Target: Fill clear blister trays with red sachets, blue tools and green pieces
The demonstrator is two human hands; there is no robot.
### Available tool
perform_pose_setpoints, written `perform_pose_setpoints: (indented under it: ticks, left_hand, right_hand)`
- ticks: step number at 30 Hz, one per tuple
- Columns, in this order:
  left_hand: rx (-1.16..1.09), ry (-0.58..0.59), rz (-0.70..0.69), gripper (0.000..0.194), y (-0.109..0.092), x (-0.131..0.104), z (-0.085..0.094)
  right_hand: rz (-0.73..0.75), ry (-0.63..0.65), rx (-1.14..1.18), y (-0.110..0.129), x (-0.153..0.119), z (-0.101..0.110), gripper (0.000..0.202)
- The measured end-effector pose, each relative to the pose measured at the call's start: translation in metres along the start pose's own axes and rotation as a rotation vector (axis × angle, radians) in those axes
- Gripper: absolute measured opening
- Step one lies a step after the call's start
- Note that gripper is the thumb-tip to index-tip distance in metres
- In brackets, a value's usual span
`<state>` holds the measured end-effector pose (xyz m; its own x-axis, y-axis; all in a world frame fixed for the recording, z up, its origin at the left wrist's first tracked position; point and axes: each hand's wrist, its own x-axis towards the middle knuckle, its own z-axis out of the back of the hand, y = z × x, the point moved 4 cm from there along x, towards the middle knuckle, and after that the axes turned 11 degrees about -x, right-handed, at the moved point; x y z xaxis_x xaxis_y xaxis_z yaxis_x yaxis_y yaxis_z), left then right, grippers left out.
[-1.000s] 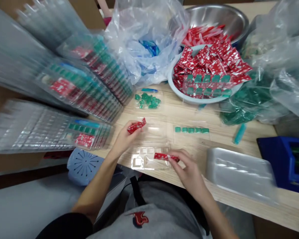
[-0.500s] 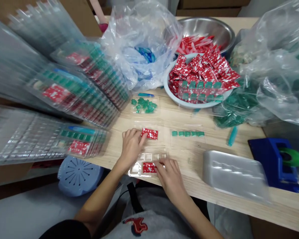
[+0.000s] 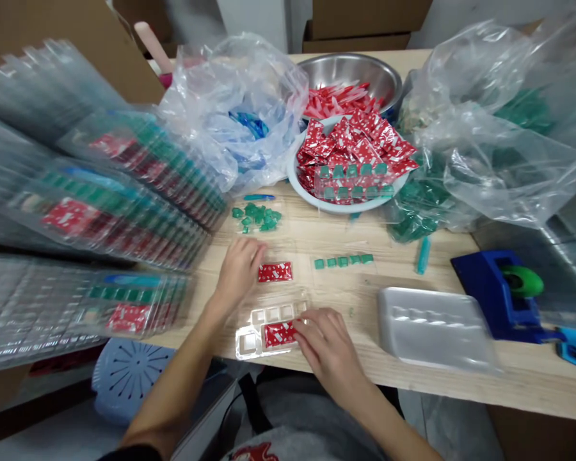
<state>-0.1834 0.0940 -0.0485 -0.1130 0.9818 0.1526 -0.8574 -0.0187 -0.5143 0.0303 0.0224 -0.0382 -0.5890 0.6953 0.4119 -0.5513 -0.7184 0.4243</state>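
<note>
My left hand (image 3: pixel 239 270) is beside a red patterned packet (image 3: pixel 275 272) that lies on a clear plastic tray, its thumb just off the packet's left end. The hand looks empty, fingers loosely bent and thumb apart. Nearer the table's front edge, another clear moulded tray (image 3: pixel 248 344) holds a second red packet (image 3: pixel 279 334) in a compartment. My right hand (image 3: pixel 327 342) pinches that packet's right end between thumb and fingers. Right of the far packet is a row of green square pieces (image 3: pixel 343 261) in a clear tray.
Green pieces (image 3: pixel 259 216) and a blue stick (image 3: pixel 259 197) lie farther back. A bowl (image 3: pixel 295 182) of red packets, a steel bowl (image 3: pixel 388 70) and plastic bags (image 3: pixel 504 173) line the back. Stacked trays (image 3: pixel 139 294) stand left; empty trays (image 3: pixel 432 330) and a blue tape dispenser (image 3: pixel 480 288) sit right.
My left thumb has come off the far packet and that hand has drawn back slightly. My right hand stays at the near packet. The whole view has shifted a little.
</note>
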Motion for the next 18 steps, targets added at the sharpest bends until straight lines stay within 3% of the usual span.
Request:
perform_pose_setpoints:
  ticks: [5, 8, 10, 14, 18]
  left_hand:
    - [0.067, 0.1, 0.061, 0.03, 0.018, 0.114, 0.004]
    - [0.107, 0.203, 0.105, 0.02, 0.033, 0.159, -0.004]
    - [0.12, 0.267, 0.124, 0.012, 0.043, 0.174, -0.01]
    - [0.11, 0.348, 0.173, 0.025, 0.061, 0.181, -0.019]
    - [0.041, 0.277, 0.201, 0.015, 0.066, 0.179, -0.023]
  right_hand:
    - [-0.015, -0.046, -0.052, -0.012, 0.008, 0.027, 0.017]
    - [-0.032, -0.056, -0.065, -0.015, 0.005, 0.033, 0.017]
    - [-0.044, -0.062, -0.083, -0.017, 0.001, 0.034, 0.018]
    - [-0.066, -0.043, -0.095, -0.025, -0.007, 0.03, 0.022]
    - [-0.076, -0.009, -0.065, -0.03, -0.008, 0.024, 0.023]
